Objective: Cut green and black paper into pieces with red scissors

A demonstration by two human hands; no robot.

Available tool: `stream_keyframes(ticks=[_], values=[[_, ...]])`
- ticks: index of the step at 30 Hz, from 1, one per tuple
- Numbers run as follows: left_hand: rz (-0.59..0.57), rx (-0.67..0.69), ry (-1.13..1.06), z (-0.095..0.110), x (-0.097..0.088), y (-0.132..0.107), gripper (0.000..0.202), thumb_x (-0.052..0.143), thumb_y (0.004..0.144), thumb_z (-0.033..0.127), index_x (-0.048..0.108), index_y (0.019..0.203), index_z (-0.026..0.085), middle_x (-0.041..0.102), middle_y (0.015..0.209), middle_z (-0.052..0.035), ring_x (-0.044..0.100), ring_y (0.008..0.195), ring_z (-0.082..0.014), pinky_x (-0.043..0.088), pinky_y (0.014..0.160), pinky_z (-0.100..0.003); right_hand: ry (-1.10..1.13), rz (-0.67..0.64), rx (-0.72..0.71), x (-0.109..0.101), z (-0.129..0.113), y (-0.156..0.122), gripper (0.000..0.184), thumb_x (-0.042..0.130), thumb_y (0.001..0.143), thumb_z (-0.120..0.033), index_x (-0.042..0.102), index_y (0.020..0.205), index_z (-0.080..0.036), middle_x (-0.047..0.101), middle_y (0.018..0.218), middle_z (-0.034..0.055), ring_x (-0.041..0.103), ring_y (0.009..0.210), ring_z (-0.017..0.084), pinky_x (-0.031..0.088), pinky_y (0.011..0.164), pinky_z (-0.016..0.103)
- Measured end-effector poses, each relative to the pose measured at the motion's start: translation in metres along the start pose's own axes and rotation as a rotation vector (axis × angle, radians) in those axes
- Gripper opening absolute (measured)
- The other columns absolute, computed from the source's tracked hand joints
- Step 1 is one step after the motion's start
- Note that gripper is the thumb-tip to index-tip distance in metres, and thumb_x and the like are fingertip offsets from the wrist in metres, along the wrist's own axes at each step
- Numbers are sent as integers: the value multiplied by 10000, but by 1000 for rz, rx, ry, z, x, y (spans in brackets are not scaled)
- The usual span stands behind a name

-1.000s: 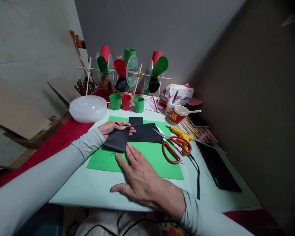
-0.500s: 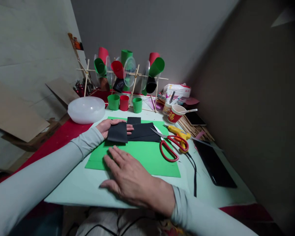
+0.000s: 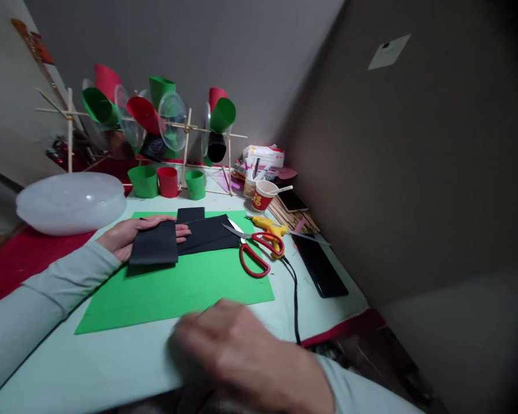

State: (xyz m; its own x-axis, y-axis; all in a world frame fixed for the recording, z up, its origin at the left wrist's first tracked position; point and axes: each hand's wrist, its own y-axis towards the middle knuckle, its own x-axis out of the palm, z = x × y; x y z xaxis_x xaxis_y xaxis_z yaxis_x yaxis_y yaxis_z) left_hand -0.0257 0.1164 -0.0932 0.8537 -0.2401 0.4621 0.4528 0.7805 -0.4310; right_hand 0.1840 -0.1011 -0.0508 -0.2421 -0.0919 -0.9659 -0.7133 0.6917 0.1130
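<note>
My left hand (image 3: 128,234), palm up, holds a small black sheet (image 3: 155,244) across its fingers, whose tips stick out past the right edge. Under and beside it more black pieces (image 3: 209,233) lie on a green sheet (image 3: 176,299). Close to the table's near edge is my right hand (image 3: 237,339), smeared by motion, its fingers bent and their tips hidden. Scissors with red handles (image 3: 254,267) rest at the right end of the black pieces, partly over a yellow glue gun (image 3: 270,227).
At the back stands a stick frame (image 3: 186,138) bearing red, green and black cups and clear discs. Small cups (image 3: 168,183) line up before it. A translucent bowl (image 3: 71,201) is at the left. Rightward are a paper cup (image 3: 264,195), wooden sticks (image 3: 291,215) and a black phone-like slab (image 3: 322,267).
The view has swung to the right. My right hand has drawn back from the green sheet toward the near edge, its fingers curling. My left hand still holds the black sheet.
</note>
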Motion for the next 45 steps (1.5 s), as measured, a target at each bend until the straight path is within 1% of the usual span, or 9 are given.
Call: stream_keyframes(ticks=[4, 6, 9, 15, 21, 26, 32, 37, 45], values=[[11, -14, 32, 1, 3, -3, 514, 417, 936, 116, 472, 1445, 76, 749, 1132, -268, 744, 1020, -348, 626, 850, -412, -430, 97, 692, -16, 63, -47, 131, 482, 980, -166, 611, 979, -181, 687, 942, 103, 631, 835, 216, 449, 675, 305], [20, -8, 50, 1, 4, -4, 535, 411, 939, 115, 444, 1471, 75, 750, 1128, -268, 748, 1008, -343, 635, 822, -400, -502, 99, 829, -13, 81, -68, 101, 515, 947, -161, 605, 992, -157, 678, 927, 156, 629, 847, 274, 427, 624, 328], [36, 7, 88, 1, 5, -5, 577, 404, 942, 116, 384, 1518, 89, 759, 1114, -252, 750, 1005, -329, 627, 839, -396, -498, 41, 902, -5, 98, -81, 125, 514, 928, -126, 587, 851, -191, 667, 801, 99, 612, 676, 221, 356, 526, 301], [74, 65, 60, -4, 6, -6, 472, 440, 923, 73, 519, 1387, 108, 757, 1136, -239, 745, 1020, -333, 628, 857, -431, -427, 17, 926, -9, 113, -73, 101, 529, 924, -116, 609, 896, -171, 699, 878, 101, 661, 719, 205, 377, 551, 290], [89, 171, -55, -4, 27, -21, 253, 502, 868, -8, 704, 978, 96, 795, 975, -203, 782, 882, -308, 649, 799, -421, -314, 170, 798, -52, 107, -46, 152, 499, 982, -237, 624, 1045, -180, 716, 964, 97, 697, 772, 234, 455, 601, 308], [-46, 236, -117, 7, 55, -41, 125, 648, 833, 65, 738, 886, 133, 801, 971, -174, 771, 899, -306, 623, 828, -413, 363, 402, 459, -73, 94, 28, 177, 570, 974, -327, 679, 985, -187, 729, 856, 28, 653, 693, 158, 469, 643, 264], [15, 385, 115, 3, 72, -68, 152, 787, 786, 274, 769, 905, 181, 751, 788, -29, 670, 661, -152, 542, 594, -211, 897, 367, 355, -47, 90, 81, 223, 607, 953, -407, 657, 1004, -196, 659, 843, -2, 595, 746, 142, 429, 642, 242], [40, 467, 247, -6, 73, -70, 171, 794, 792, 329, 750, 920, 223, 704, 920, 4, 634, 793, -138, 509, 679, -194, 1163, 396, 417, -26, 87, 83, 267, 633, 929, -392, 543, 768, -199, 404, 636, -72, 333, 546, 81, 265, 485, 223], [183, 575, 352, -14, 52, -57, 227, 722, 865, 345, 673, 701, 195, 495, 595, 56, 456, 527, -63, 376, 472, -148, 1350, 462, 487, -17, 101, 79, 301, 639, 943, -363, 518, 719, -202, 425, 572, -84, 377, 501, 64, 283, 456, 193]])
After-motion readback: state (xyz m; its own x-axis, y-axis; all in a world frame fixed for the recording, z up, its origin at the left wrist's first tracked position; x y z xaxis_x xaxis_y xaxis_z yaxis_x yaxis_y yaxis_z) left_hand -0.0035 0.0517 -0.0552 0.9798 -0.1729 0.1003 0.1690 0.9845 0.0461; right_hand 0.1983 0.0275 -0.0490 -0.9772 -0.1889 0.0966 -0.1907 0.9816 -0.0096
